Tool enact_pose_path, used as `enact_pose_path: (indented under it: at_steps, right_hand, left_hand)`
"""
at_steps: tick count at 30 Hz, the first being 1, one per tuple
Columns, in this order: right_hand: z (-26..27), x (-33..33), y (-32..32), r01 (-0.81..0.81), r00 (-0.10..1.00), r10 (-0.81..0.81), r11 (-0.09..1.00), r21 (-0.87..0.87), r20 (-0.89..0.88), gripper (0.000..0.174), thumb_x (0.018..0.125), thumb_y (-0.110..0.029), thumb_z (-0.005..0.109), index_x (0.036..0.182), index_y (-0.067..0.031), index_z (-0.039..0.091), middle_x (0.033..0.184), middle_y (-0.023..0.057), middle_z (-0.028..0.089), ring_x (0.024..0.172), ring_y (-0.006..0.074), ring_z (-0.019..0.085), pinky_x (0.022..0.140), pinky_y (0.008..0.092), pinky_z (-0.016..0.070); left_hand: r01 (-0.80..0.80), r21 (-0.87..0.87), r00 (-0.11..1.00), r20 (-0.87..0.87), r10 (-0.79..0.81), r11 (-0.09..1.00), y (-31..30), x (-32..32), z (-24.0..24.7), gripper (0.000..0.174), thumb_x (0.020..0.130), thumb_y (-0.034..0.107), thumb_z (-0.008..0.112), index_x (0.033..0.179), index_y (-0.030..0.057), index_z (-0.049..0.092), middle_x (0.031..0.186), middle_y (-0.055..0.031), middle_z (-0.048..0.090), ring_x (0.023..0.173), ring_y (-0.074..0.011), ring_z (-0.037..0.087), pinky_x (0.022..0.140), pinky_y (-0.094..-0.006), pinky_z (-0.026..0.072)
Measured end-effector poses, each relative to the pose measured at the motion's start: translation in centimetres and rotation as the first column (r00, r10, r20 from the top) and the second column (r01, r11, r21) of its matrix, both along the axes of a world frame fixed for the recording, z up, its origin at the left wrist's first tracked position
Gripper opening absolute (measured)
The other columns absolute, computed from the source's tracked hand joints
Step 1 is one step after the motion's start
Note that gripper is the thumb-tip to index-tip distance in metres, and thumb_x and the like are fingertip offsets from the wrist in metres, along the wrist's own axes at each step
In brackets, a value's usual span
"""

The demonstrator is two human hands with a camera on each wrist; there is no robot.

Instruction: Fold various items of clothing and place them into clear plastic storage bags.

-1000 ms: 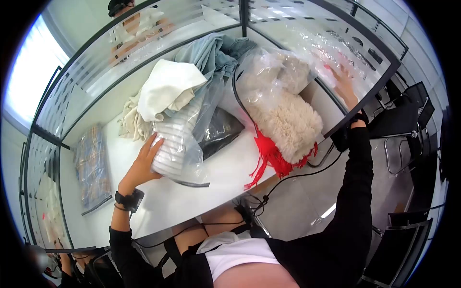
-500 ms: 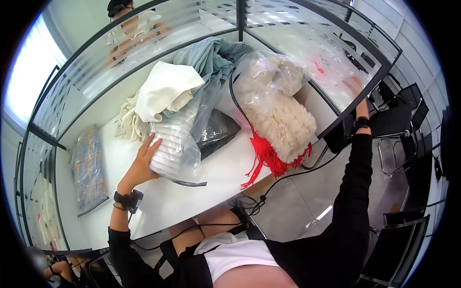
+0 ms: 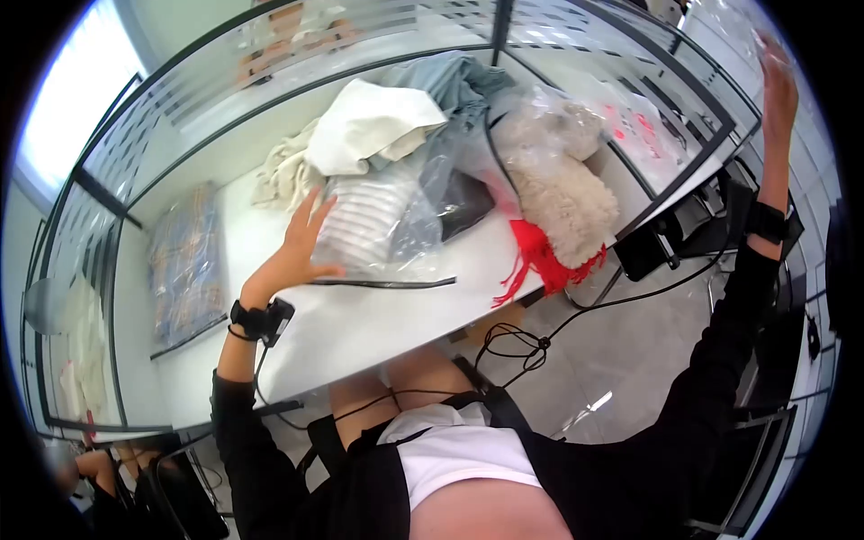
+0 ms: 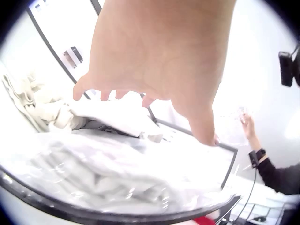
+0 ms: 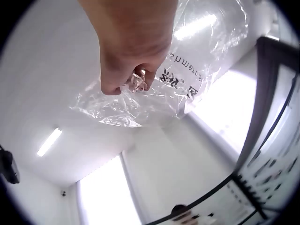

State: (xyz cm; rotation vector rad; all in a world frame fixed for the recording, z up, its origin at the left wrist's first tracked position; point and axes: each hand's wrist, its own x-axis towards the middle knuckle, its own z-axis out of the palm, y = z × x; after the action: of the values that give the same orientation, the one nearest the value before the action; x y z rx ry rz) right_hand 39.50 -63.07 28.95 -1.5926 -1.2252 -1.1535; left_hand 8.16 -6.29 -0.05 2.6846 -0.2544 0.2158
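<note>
High at the upper right of the head view, my right hand [image 3: 778, 90] is raised above the partition. In the right wrist view its fingers pinch a crumpled clear plastic bag [image 5: 187, 77] printed with dark lettering. My left hand [image 3: 292, 256] has its fingers spread at the left end of a clear bag holding a white ribbed garment [image 3: 364, 220]. That bag lies flat on the white table [image 3: 315, 342], its black edge strip [image 3: 387, 283] towards me. In the left wrist view, the palm is over the bagged garment [image 4: 103, 176].
Behind lie white cloth [image 3: 373, 121] and blue denim [image 3: 454, 85]. A bagged plaid garment [image 3: 187, 270] is at the left. To the right sit a beige fluffy item [image 3: 571, 211] and red fringe [image 3: 535, 256]. Framed partitions [image 3: 504, 27] border the table; a black cable [image 3: 621, 301] runs beside it.
My right hand has come from behind the right partition to high above it, further right. My left fingers have spread wider beside the bagged garment. The head view has shifted.
</note>
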Motion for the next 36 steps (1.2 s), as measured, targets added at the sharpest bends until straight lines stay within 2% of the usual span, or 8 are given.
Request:
enact_pose_path:
  at_steps: [3, 11, 17, 22, 27, 30, 32, 36]
  right_hand:
    - [-3.0, -9.2, 17.8, 0.080, 0.931, 0.055, 0.934, -0.349, 0.362, 0.040, 0.080, -0.031, 0.068, 0.103, -0.0011, 0.054, 0.093, 0.0138, 0.061, 0.082, 0.0265, 0.059, 0.075, 0.0335, 0.0480]
    - [-15.5, -19.4, 40.0, -0.411, 0.718, 0.677, 0.226, -0.883, -0.161, 0.024, 0.058, 0.006, 0.061, 0.078, 0.0018, 0.049, 0.101, 0.0109, 0.050, 0.094, 0.0278, 0.054, 0.073, 0.0328, 0.0490]
    - [-18.7, -23.8, 48.9, -0.291, 0.493, 0.866, 0.247, -0.924, 0.076, 0.024, 0.059, 0.002, 0.061, 0.081, 0.0032, 0.055, 0.103, 0.0122, 0.052, 0.103, 0.0276, 0.051, 0.080, 0.0344, 0.0497]
    - [-14.6, -24.3, 50.2, -0.379, 0.729, 0.613, 0.731, -0.567, 0.304, 0.046, 0.069, 0.000, 0.062, 0.114, -0.0047, 0.052, 0.129, 0.0108, 0.043, 0.121, 0.0297, 0.044, 0.099, 0.0380, 0.0436]
    - [-16.1, -23.3, 47.9, -0.282, 0.741, 0.593, 0.700, -0.656, 0.315, 0.047, 0.066, -0.001, 0.067, 0.110, -0.0059, 0.053, 0.121, 0.0109, 0.048, 0.115, 0.0279, 0.048, 0.098, 0.0365, 0.0433]
    - [-19.0, -23.2, 45.6, -0.252, 0.741, 0.609, 0.643, -0.723, 0.283, 0.045, 0.067, -0.007, 0.068, 0.109, -0.0080, 0.054, 0.118, 0.0097, 0.049, 0.113, 0.0272, 0.048, 0.102, 0.0400, 0.0395]
    - [-20.2, -23.5, 43.5, -0.188, 0.793, 0.561, 0.596, -0.781, 0.238, 0.041, 0.068, -0.011, 0.069, 0.107, -0.0092, 0.056, 0.116, 0.0074, 0.051, 0.109, 0.0256, 0.050, 0.101, 0.0403, 0.0387]
    - [-22.3, -21.8, 41.4, -0.198, 0.856, 0.501, 0.543, -0.816, 0.126, 0.036, 0.070, -0.013, 0.068, 0.104, -0.0086, 0.059, 0.116, 0.0088, 0.051, 0.108, 0.0270, 0.051, 0.095, 0.0386, 0.0411]
  left_hand:
    - [0.002, -0.416, 0.995, 0.090, 0.039, 0.910, 0.0, -0.9, 3.3, 0.107, 0.069, 0.045, 0.076, 0.146, 0.0129, 0.010, 0.151, -0.0149, 0.013, 0.139, -0.0350, 0.016, 0.109, -0.0497, 0.0219]
    - [0.090, -0.993, 0.984, 0.101, 0.147, 0.075, -0.3, -8.8, 9.1, 0.111, 0.066, 0.063, 0.069, 0.146, 0.0215, 0.003, 0.148, -0.0237, 0.015, 0.133, -0.0453, 0.025, 0.096, -0.0685, 0.0327]
    - [-0.142, -0.906, 0.923, 0.024, 0.383, 0.398, 4.2, -13.5, 6.6, 0.079, 0.082, 0.002, 0.060, 0.143, 0.0139, 0.011, 0.127, -0.0177, 0.044, 0.108, -0.0274, 0.055, 0.081, -0.0398, 0.0542]
    - [0.042, -0.564, 0.215, 0.811, 0.544, 0.825, 18.9, -16.5, 14.4, 0.041, 0.079, -0.005, 0.059, 0.115, 0.0043, 0.041, 0.098, -0.0064, 0.049, 0.085, -0.0167, 0.057, 0.064, -0.0246, 0.0516]
    - [0.132, -0.640, -0.382, 0.671, 0.635, 0.757, 28.1, -19.4, 22.9, 0.043, 0.083, -0.003, 0.056, 0.119, 0.0073, 0.035, 0.097, -0.0084, 0.048, 0.086, -0.0185, 0.054, 0.087, -0.0324, 0.0511]
    - [-0.074, -0.903, -0.548, 0.390, 0.740, 0.422, 28.1, -20.6, 24.0, 0.052, 0.085, 0.020, 0.066, 0.119, 0.0006, 0.032, 0.100, -0.0125, 0.050, 0.095, -0.0226, 0.056, 0.095, -0.0379, 0.0459]
    - [-0.258, -0.964, -0.451, 0.178, 0.875, 0.064, 31.5, -22.0, 24.2, 0.063, 0.076, 0.041, 0.074, 0.106, -0.0058, 0.043, 0.096, -0.0142, 0.055, 0.096, -0.0250, 0.058, 0.092, -0.0357, 0.0461]
    - [-0.098, -0.809, 0.310, 0.528, 0.791, 0.579, 30.3, -21.1, 20.6, 0.041, 0.085, 0.031, 0.066, 0.100, -0.0066, 0.062, 0.100, -0.0169, 0.063, 0.094, -0.0230, 0.062, 0.089, -0.0294, 0.0490]
